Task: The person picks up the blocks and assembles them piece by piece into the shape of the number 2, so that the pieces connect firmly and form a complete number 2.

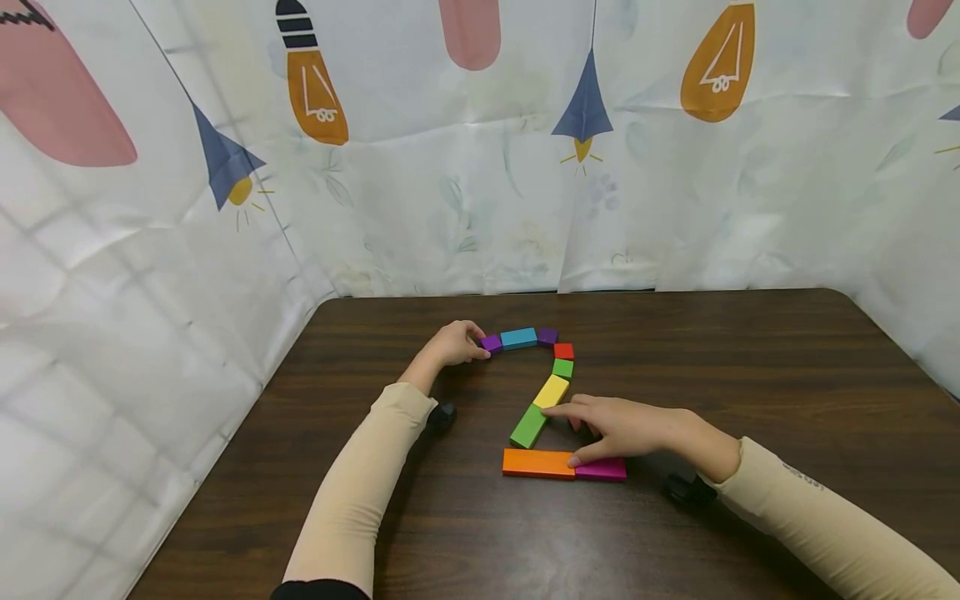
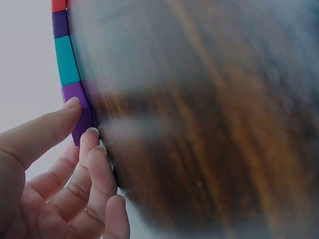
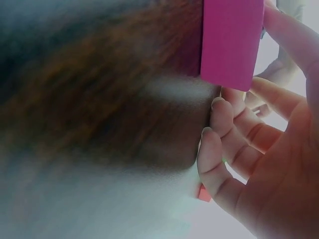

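Colored wooden blocks lie on the brown table (image 1: 300, 433) in a shape like a 2. At its upper left end, my left hand (image 1: 454, 342) pinches a purple block (image 2: 76, 97) between thumb and fingers. That block abuts a blue block (image 1: 519, 338), followed by a dark purple block (image 1: 547, 337). My right hand (image 1: 626, 427) spreads over the lower part. Its index fingertip touches the green block (image 1: 528, 427) near the yellow block (image 1: 552, 391). Its thumb rests where the orange block (image 1: 537, 463) meets the magenta block (image 3: 232, 45).
A red block (image 1: 564, 351) and a small green block (image 1: 562, 368) form the upper right bend. A white patterned curtain (image 1: 465, 217) hangs behind the table and along its left side. Dark wrist cameras (image 1: 441, 417) sit under both wrists.
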`<move>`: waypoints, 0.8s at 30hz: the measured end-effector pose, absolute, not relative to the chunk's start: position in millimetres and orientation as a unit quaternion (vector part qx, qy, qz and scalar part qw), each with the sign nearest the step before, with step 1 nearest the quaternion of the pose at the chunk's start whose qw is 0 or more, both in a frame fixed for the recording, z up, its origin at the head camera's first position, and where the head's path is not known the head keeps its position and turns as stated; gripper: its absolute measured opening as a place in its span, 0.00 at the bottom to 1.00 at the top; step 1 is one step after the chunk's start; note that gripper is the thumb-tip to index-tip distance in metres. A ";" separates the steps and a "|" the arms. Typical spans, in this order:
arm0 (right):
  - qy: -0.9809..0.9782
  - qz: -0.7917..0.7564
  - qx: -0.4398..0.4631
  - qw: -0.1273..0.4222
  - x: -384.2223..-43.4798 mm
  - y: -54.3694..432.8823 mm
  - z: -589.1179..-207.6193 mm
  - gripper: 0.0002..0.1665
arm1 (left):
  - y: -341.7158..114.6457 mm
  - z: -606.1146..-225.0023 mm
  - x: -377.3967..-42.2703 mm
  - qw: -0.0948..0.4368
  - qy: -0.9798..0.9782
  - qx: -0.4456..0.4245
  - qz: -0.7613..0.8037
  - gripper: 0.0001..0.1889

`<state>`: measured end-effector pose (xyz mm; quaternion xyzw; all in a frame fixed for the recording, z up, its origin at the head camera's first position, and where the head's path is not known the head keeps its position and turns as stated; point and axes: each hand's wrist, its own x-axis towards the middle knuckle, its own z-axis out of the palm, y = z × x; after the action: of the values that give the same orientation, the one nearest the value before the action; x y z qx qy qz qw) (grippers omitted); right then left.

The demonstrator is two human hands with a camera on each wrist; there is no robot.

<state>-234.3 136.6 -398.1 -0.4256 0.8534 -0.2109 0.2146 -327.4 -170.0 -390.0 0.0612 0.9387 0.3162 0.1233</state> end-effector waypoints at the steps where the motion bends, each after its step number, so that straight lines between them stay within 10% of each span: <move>1: 0.854 -0.211 -0.425 0.215 -234.4 136.7 -398.3 0.45 | -169.8 -390.1 -327.7 0.124 0.938 0.061 0.317 0.19; 24: 0.851 -0.247 -0.425 0.186 -241.3 146.0 -394.2 0.42 | -192.3 -383.5 -313.0 0.094 0.926 0.104 0.350 0.22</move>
<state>-241.3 146.0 -394.2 -0.4248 0.8508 -0.2472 0.1860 -313.0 -192.3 -383.5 0.1042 0.9261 0.3501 0.0944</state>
